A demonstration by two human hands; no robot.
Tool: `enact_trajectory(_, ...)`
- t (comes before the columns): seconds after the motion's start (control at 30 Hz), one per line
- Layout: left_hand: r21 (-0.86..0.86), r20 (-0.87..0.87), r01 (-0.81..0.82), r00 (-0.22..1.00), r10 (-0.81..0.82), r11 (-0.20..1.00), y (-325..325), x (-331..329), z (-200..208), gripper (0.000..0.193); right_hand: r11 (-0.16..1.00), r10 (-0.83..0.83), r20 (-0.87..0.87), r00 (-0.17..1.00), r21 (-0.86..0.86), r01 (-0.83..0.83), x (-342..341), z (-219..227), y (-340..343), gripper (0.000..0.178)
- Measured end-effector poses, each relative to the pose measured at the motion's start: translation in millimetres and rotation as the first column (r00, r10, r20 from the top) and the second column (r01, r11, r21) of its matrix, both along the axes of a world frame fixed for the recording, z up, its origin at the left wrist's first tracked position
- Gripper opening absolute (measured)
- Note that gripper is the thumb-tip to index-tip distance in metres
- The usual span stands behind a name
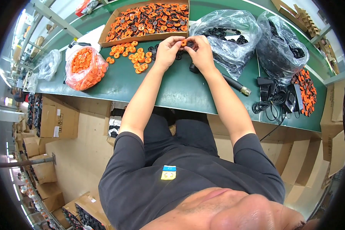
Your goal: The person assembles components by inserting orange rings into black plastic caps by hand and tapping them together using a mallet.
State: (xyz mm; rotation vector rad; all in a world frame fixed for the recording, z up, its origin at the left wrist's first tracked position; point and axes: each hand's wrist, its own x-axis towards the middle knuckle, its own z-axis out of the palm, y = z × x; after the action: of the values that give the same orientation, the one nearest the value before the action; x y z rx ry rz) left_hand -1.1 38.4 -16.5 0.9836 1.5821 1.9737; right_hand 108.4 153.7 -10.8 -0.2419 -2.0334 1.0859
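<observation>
Over the green table, my left hand [167, 53] pinches a small orange round part [184, 42] between thumb and fingertips. My right hand [201, 55] meets it from the other side, its fingertips closed on a small black round part [190, 44]. The two parts touch or nearly touch; my fingers hide the exact contact. Loose orange round parts [141, 57] lie left of my left hand. Several loose black parts [153, 51] sit just beside and behind my wrists. Beyond my hands stands a cardboard tray [143, 37] heaped with orange-and-black round pieces.
Left lies a clear bag of orange parts [84, 67]. To the right stand two clear bags with black parts [239, 38] [274, 57]. A dark rod-shaped tool [235, 84], black adapters with coiled cable [274, 97] and a pile of orange-and-black pieces [306, 92] occupy the right side.
</observation>
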Motion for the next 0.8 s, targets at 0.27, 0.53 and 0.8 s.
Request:
enact_trajectory(0.27, 0.004, 0.100, 0.034, 0.994, -0.034, 0.999, -5, 3, 3, 0.027, 1.000, 0.020, -0.089, 0.996, -0.008, -0.021, -2, -2, -2, 0.030)
enact_trajectory(0.53, 0.044, 0.152, 0.140, 0.978, -0.145, 0.989, -18, 3, 2, 0.035, 0.999, 0.044, -0.087, 0.995, 0.001, -0.045, 4, 4, -9, 0.031)
enact_trajectory(0.8, 0.049, 0.175, 0.117, 0.977, -0.124, 0.992, -20, 3, 0, 0.034, 0.998, 0.060, -0.096, 0.994, 0.030, -0.057, 4, 8, -14, 0.032)
